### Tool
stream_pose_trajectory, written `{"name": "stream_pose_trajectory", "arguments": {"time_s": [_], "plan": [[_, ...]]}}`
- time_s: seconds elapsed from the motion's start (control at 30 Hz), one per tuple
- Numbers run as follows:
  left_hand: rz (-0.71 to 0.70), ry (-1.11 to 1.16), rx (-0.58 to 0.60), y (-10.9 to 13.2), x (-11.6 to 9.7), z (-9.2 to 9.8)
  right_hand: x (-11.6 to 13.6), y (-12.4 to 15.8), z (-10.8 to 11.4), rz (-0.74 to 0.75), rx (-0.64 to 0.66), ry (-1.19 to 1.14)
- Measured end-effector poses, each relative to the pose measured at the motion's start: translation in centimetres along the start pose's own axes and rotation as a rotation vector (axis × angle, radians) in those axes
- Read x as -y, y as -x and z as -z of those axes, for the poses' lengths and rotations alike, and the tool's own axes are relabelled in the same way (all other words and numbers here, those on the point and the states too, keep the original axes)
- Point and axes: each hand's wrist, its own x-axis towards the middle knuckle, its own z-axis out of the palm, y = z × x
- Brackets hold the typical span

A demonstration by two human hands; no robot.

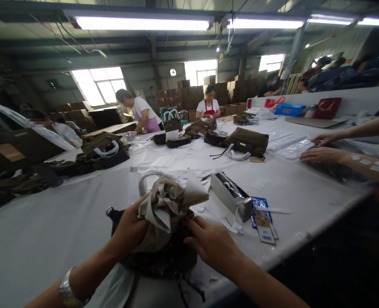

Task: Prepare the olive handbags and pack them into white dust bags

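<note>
My left hand [130,229] is closed around a crumpled wad of beige paper [167,205] that sticks up out of a dark brown bag [164,256] lying on the white table [48,222]. The thumb presses into the paper's left side. My right hand [210,241] rests on the bag's right edge, fingers curled against the bag and the base of the paper. The bag's white handle [144,179] arches up behind the wad. A metal bracelet sits on my left wrist.
A grey tape dispenser [232,194] and printed tags [263,218] lie just right of the bag. More brown bags [247,141] and clear plastic sleeves [288,143] are spread farther along the table. A co-worker's hands [321,147] reach in from the right. Other people stand at the far end by stacked cartons.
</note>
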Motion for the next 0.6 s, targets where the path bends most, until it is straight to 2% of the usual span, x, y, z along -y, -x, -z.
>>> {"name": "stream_pose_trajectory", "arguments": {"time_s": [0.07,0.17,0.3,0.43,0.6], "plan": [[0.047,0.049,0.01,-0.2,-0.4,-0.1,0.4,-1.1,0.3,0.066,0.024,0.125],[0.041,0.056,0.028,-0.6,-0.8,-0.2,0.9,-2.8,0.0,0.171,0.176,0.249],[-0.017,0.013,0.068,-0.8,-0.7,-0.3,0.8,-3.8,-1.6,0.125,0.341,0.304],[-0.126,-0.063,0.146,-0.6,-0.8,-0.6,0.4,-4.0,-3.0,0.147,0.37,0.31],[-0.197,-0.096,0.195,-0.7,-0.3,-0.5,0.3,-4.6,-3.3,0.222,0.32,0.266]]}}
